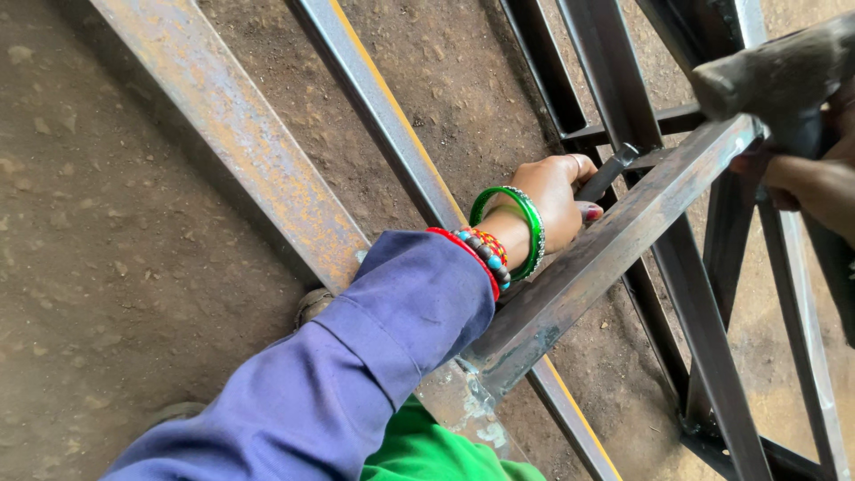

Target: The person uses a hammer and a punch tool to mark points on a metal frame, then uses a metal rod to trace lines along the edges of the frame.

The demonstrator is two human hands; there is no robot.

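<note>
No packages, no labels, no signs, no screens in view, only bare metal and dirt ground, nothing printed or written anywhere

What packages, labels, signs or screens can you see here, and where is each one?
None in view: no package, label, sign or screen.
Only the left hand gripping a dark chisel against a rusty steel frame, and the right hand holding a hammer, over a dirt floor.
</note>
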